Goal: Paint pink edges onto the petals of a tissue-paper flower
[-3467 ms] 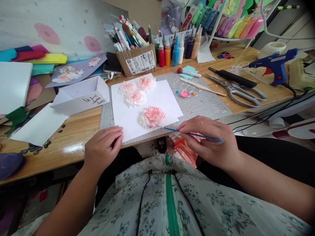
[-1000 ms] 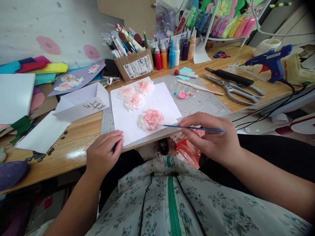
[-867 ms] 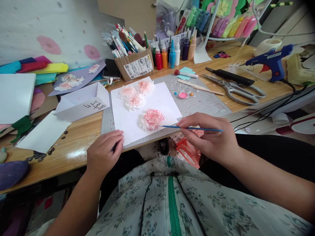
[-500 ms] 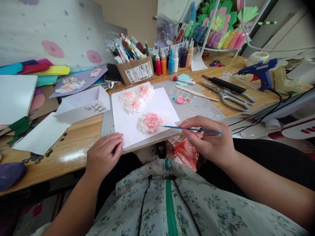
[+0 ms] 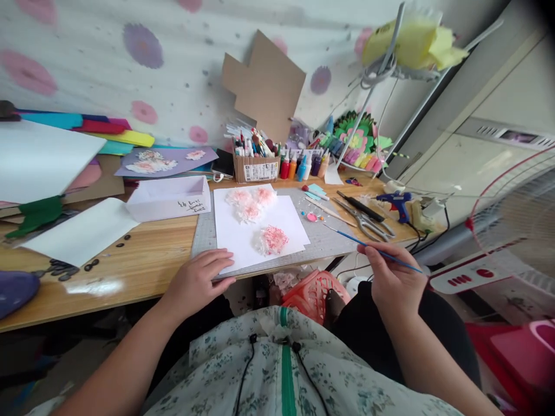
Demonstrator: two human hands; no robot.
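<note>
Pinched in my right hand [image 5: 393, 277] is a thin blue paintbrush [image 5: 368, 245], its tip pointing left over the front edge of the grey cutting mat [image 5: 327, 237]. The brush tip is apart from the pink and white flower [image 5: 274, 240] on the white paper [image 5: 229, 231]. My left hand [image 5: 202, 280] lies with fingers stretched out on the paper's lower left corner. Farther back on the same sheet sits a cluster of three paler flowers [image 5: 250, 205]. A small round of pink paint [image 5: 311, 217] is on the mat, between the paper and the wooden stick [image 5: 332, 212].
Scissors [image 5: 364, 222] and a blue glue gun [image 5: 396, 202] lie at the right. Behind stand a cardboard box of pens [image 5: 260, 169] and several paint bottles [image 5: 301, 169]. A white open box [image 5: 169, 198] is at the left. A fan [image 5: 515, 225] stands at the far right.
My right hand has drawn the paintbrush away from the pink flower, to the right. My left hand stays on the paper's corner. The head view has tilted up, showing more wall and the fan.
</note>
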